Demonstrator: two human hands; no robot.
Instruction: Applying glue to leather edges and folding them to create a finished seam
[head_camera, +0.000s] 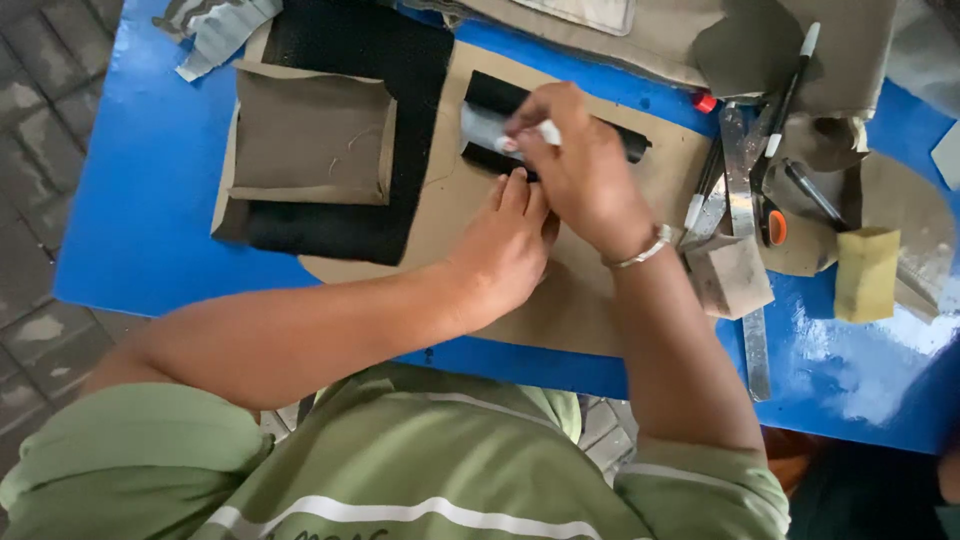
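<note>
At frame centre, the left hand (508, 245) lies flat, pinning the tan cardboard sheet (560, 290); the right hand (575, 165), fingers pinched on a white marker (545, 132), steadies the black fabric strip (500, 125).

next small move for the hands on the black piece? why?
Probably draw the white marker along the black piece, pressing steadily. The right hand holds the marker tip-down on it, and the left hand braces the brown card sheet just below, so the piece looks pinned for marking.
</note>
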